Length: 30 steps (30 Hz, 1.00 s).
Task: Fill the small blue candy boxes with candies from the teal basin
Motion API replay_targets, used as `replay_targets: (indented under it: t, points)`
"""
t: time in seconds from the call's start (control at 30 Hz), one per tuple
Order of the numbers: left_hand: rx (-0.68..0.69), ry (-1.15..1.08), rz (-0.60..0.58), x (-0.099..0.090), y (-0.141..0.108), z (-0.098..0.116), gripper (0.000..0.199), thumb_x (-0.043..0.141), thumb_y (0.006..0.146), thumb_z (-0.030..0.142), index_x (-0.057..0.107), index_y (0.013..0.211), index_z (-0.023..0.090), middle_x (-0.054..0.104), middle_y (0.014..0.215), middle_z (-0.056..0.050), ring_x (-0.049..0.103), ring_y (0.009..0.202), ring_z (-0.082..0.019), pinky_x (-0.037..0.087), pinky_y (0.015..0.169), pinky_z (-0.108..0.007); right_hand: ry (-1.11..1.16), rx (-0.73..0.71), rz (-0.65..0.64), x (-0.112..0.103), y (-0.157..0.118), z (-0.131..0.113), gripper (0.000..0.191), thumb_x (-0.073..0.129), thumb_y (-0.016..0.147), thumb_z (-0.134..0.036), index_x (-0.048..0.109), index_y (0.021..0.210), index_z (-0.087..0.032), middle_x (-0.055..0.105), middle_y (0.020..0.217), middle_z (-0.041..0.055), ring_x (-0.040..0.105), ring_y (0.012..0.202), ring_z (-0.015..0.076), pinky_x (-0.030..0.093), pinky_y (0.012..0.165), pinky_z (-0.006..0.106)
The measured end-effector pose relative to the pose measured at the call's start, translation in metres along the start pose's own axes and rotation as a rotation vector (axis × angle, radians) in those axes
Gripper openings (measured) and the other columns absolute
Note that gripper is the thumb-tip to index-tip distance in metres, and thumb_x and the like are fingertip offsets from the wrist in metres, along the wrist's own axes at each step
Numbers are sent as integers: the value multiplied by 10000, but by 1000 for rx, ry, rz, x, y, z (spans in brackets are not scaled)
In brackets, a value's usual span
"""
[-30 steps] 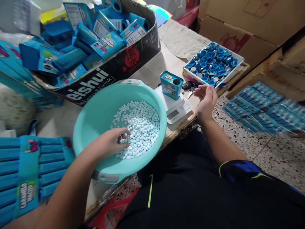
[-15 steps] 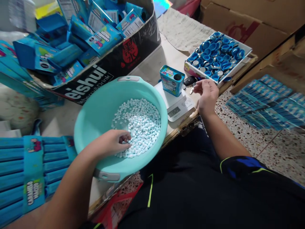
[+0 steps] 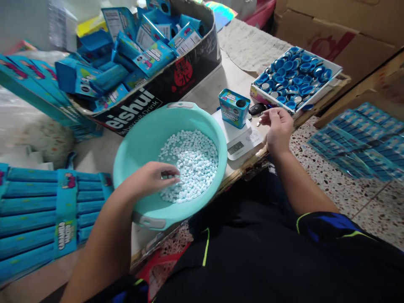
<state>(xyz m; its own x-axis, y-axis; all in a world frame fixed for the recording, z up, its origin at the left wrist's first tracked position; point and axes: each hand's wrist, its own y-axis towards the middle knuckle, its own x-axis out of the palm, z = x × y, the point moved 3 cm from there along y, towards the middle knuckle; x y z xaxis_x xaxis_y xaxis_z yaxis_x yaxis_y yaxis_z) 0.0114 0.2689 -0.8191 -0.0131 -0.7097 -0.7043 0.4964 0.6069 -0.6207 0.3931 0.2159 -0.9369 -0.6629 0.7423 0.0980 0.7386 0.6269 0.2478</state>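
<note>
Left hand (image 3: 154, 179) is down in the teal tub (image 3: 132, 151), at the near-left edge of the loose candies (image 3: 198, 168). Its grip: fingers curled, thumb below them. Right hand (image 3: 280, 130) is off the tub, just beside the digital scale (image 3: 246, 145) and a small metal key (image 3: 259, 123), fingers bent in toward the thumb. Fingertips are too small and soft here to tell whether either grip is closed on anything.

Handling, my judgement: fingers cupped and low in the heap should gather candies best; a tight pinch would likely squirt them out. A light touch suits, since pressing could chip them. Lifting level over the rim would limit spills, and a sleeve or knuckle leaning on the scale would upset its reading.

Materials: candies are small, rounded, white to pale blue, in a thin spread. Tub is smooth plastic, wide and round, with grey handle inserts. Blue printed tin (image 3: 234, 115), glossy and boxy with rounded corners, stands upright on the scale, round dark hole in its top. Blue caps (image 3: 295, 78), shallow cups, lie heaped in a white-walled cardboard tray (image 3: 331, 71). Tabletop (image 3: 206, 92) is pale and worn along its near edge.
</note>
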Motion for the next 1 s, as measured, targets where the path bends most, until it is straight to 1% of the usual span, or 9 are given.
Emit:
replay_targets:
  t: [0.1,0.23,0.4,0.53,0.7,0.77,0.83,0.93,1.0]
  points:
    - [25,74,189,-18,-4,2,422,612,851,528,805,1015,191,813,1018,-90,732,936,-254,508,840,-341,3,11,5,0,1,1,344,573,988,-529,631,837,-226,645,755,-3,628,641,133,535,630,301]
    - [166,176,283,-41,-5,22,387,616,878,511,826,973,200,803,1012,-89,707,893,-231,492,821,-338,3,16,9,0,0,-1,352,587,981,-538,634,828,-225,640,764,3,624,644,137,536,632,311]
    - [294,269,325,-57,10,47,329,639,909,468,832,985,213,789,1014,-76,691,857,-203,488,809,-314,-9,21,21,-1,-2,-5,389,584,980,-583,634,837,-225,632,768,1,620,653,143,546,646,327]
    - [284,345,342,-56,23,49,276,667,921,422,837,994,217,793,1025,-71,698,906,-219,505,825,-311,-7,11,26,-3,-4,-5,363,594,980,-553,643,841,-221,634,765,0,629,671,147,547,673,334]
    - [275,436,366,-60,28,57,267,639,965,345,833,1066,193,799,1064,-73,696,1019,-237,511,949,-339,9,11,0,-5,-6,-4,337,599,989,-519,655,848,-218,646,774,-3,631,686,146,538,692,332]
    - [308,458,425,-66,30,69,276,621,984,330,832,1075,177,798,1051,-76,694,961,-212,516,889,-321,19,14,-14,-5,-6,-4,333,602,990,-510,664,851,-214,653,777,-1,630,685,142,536,699,329]
    - [370,427,546,-73,34,88,273,633,980,337,835,1060,172,796,1006,-75,694,890,-188,520,833,-309,29,16,-25,-4,-5,-4,324,609,982,-497,675,852,-209,663,777,3,633,685,142,533,697,326]
    - [504,341,713,-82,46,125,296,624,973,351,838,1081,177,794,991,-73,715,919,-194,542,886,-325,38,28,-22,-4,-5,-6,307,611,967,-484,680,845,-212,676,774,5,634,682,143,525,679,319]
    - [594,312,741,-84,58,150,319,602,978,350,838,1113,184,792,1032,-79,722,984,-208,544,943,-344,39,36,-15,-4,-5,-7,305,604,964,-488,674,842,-217,677,769,2,636,684,145,525,680,320]
